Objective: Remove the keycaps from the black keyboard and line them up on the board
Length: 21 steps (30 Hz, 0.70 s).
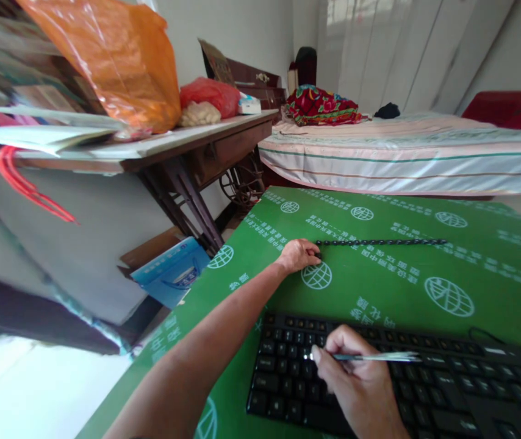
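My left hand (pixel 299 255) reaches out over the green board, its fingers closed around a small black piece (pixel 318 256) that looks like a keycap. Just beyond the fingertips, a straight row of small black pieces (pixel 379 242) runs to the right, too small to make out singly. My right hand (pixel 356 378) is closed in a pinch on a slim silvery tool (pixel 393 356), held nearly level, perhaps tweezers. This tool's left tip is over the left half of the black keyboard (pixel 283 384). Part of the keyboard is hidden beneath the right hand.
The green printed board (pixel 251 244) carries the keyboard and the row. A wooden table (pixel 242 134) to the left holds an orange bag (pixel 123 67) and a red bag (pixel 210 97). Behind is a bed (pixel 402 152). A blue packet (pixel 173 271) stands low beside the board.
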Tool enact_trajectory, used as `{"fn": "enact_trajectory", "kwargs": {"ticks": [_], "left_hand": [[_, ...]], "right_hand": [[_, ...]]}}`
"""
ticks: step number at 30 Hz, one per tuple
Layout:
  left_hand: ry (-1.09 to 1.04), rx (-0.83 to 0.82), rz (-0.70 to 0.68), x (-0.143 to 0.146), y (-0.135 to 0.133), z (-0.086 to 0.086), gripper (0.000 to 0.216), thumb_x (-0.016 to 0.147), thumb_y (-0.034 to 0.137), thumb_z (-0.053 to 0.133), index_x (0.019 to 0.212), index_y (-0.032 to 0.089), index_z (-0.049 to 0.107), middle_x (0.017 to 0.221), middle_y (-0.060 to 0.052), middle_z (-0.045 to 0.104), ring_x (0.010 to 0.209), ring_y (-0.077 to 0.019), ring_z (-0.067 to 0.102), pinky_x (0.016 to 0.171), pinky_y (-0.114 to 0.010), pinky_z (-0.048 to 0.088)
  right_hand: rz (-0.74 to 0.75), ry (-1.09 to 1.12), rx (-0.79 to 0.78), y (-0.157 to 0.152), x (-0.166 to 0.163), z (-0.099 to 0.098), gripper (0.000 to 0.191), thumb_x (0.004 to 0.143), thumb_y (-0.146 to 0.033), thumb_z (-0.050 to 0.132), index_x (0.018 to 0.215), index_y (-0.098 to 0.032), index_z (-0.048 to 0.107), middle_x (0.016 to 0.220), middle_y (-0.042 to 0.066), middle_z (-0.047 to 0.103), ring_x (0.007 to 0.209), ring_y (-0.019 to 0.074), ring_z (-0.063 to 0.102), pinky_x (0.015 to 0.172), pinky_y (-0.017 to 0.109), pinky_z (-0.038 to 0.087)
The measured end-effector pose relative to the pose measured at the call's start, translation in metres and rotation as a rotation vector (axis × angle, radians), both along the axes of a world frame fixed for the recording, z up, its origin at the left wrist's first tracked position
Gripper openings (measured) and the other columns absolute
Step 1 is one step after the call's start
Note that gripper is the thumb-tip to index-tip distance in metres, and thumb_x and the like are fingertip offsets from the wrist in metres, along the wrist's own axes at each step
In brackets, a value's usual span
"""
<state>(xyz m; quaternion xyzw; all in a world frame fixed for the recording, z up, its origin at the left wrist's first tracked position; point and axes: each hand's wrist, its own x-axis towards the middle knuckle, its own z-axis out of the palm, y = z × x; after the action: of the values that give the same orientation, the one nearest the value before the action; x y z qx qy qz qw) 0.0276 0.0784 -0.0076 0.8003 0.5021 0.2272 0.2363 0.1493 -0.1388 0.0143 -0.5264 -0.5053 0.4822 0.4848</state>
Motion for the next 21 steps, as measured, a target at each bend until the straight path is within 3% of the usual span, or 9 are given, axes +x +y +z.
{"fn": "enact_trajectory", "kwargs": {"ticks": [8,21], "left_hand": [[-0.01,-0.009,-0.017,0.0,-0.002,-0.004,0.022,0.063,0.025,0.071,0.084,0.018,0.071,0.072,0.002,0.066,0.063,-0.0104,0.059,0.059,-0.018,0.046],[-0.019,0.01,-0.009,0.003,-0.005,-0.007,0.025,0.063,0.026,0.071,0.086,0.017,0.071,0.074,0.002,0.066,0.062,-0.0095,0.059,0.059,-0.018,0.045]], "right_hand": [[0.033,-0.038,0.026,-0.004,0.007,-0.005,0.027,0.077,-0.036,0.056,0.059,-0.019,0.044,0.048,-0.004,0.046,0.043,0.0093,0.04,0.044,0.021,0.032],[0.028,-0.089,0.002,-0.006,0.012,-0.006,0.027,0.076,-0.038,0.058,0.062,-0.019,0.046,0.05,-0.003,0.051,0.043,0.0096,0.043,0.043,0.021,0.035]]}}
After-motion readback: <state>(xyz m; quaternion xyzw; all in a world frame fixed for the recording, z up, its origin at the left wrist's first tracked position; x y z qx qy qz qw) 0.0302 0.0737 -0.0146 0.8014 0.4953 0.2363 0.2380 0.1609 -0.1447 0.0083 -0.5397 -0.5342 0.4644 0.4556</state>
